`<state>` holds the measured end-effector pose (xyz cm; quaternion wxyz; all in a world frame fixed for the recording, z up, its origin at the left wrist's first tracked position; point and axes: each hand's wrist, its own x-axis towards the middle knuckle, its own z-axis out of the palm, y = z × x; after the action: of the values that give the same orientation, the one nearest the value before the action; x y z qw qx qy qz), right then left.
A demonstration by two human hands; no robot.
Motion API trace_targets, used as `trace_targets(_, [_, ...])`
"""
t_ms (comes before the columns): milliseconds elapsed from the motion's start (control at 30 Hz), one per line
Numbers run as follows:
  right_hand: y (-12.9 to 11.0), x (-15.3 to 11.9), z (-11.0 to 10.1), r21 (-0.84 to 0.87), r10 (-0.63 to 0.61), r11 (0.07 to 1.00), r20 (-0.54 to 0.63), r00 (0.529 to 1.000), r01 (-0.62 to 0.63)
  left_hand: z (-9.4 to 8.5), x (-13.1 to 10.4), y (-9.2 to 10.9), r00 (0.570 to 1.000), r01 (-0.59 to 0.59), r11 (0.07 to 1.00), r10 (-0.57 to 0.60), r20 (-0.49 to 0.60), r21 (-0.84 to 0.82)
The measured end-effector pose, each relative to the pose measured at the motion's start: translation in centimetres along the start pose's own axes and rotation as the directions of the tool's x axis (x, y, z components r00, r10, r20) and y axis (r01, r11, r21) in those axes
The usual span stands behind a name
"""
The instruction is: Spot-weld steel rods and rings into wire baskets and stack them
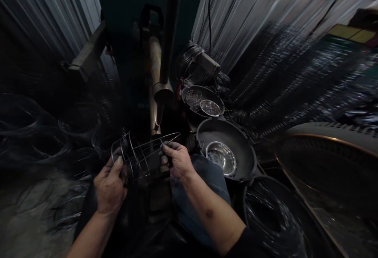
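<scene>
Between my two hands is a round wire frame with thin bent rods and hoops. My left hand is closed on its left side, thumb pressed over the wire. The thumb and fingers of my right hand pinch a rod of the frame on the right, near a long curved wire. Just beyond the frame stands a machine's upright metal electrode rod, its tip close to the frame's upper edge. Whether the tip touches the wire I cannot tell.
On my right, a dark pan holds a shiny steel bowl. Behind it another pan holds a small bowl of pieces and wire frames. Wire rings fill a container at lower right. Wire coils sit beside the machine.
</scene>
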<state>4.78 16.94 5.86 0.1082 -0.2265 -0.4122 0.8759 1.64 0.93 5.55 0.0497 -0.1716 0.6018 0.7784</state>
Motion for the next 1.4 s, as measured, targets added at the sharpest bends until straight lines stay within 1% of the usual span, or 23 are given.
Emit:
trace_targets(167, [-0.9,1.4,1.2,-0.006,-0.058,0.998,0.011,0.998,0.058,1.2,1.2,1.4,0.999,-0.035,0.999,0.035,0.015,0.015])
trace_targets(400, [-1.9,2.4,2.3,-0.010,-0.070,0.997,0.014,0.997,0.070,1.6,2.4,2.5,0.995,-0.062,0.997,0.058,0.079,0.054])
trace_targets(567, [-1.9,2.4,2.6,0.012,-0.078,0.997,0.021,0.997,0.078,1.8,2.4,3.2,0.998,-0.031,0.996,0.027,0.052,0.080])
trace_targets(700, [-1.9,2.4,2.7,0.026,-0.067,0.997,0.027,0.997,0.067,1.9,2.0,3.8,0.998,-0.027,0.997,0.022,0.061,0.079])
trace_targets(833, [-1.7,2.3,2.6,0.013,-0.056,0.998,0.023,0.998,0.055,2.0,1.7,4.1,0.999,-0.018,0.995,0.015,0.031,0.100])
trace_targets(900, [-1.3,1.9,2.6,-0.034,-0.067,0.997,0.034,0.997,0.068,2.1,1.8,4.1,1.000,-0.018,0.992,0.015,0.024,0.123])
trace_targets(967, [-0.5,1.3,2.7,-0.148,-0.061,0.986,0.068,0.996,0.070,2.2,2.2,4.1,0.999,-0.035,0.993,0.033,0.022,0.116])
trace_targets(1033, [0.4,0.5,2.8,-0.286,-0.030,0.956,0.121,0.992,0.063,2.3,2.6,4.2,0.998,-0.054,0.995,0.052,0.026,0.080])
trace_targets(1100, [1.3,-0.2,3.0,-0.378,0.002,0.923,0.174,0.985,0.065,2.5,3.0,4.4,0.997,-0.066,0.997,0.064,0.044,0.031])
trace_targets(1167, [2.1,-0.7,3.1,-0.420,0.012,0.904,0.210,0.978,0.079,2.7,3.1,4.6,0.995,-0.072,0.997,0.071,0.072,0.001])
trace_targets(1233, [2.6,-0.9,3.1,-0.437,0.020,0.895,0.236,0.972,0.088,2.8,3.1,4.8,0.994,-0.071,0.997,0.070,0.086,0.010])
trace_targets(1333, [3.0,-0.9,2.9,-0.445,0.032,0.891,0.266,0.963,0.094,2.8,3.0,4.9,0.995,-0.071,0.996,0.067,0.076,0.052])
trace_targets(1400, [3.2,-0.9,2.9,-0.458,0.037,0.884,0.271,0.962,0.095,2.8,3.0,4.9,0.993,-0.091,0.995,0.087,0.075,0.050])
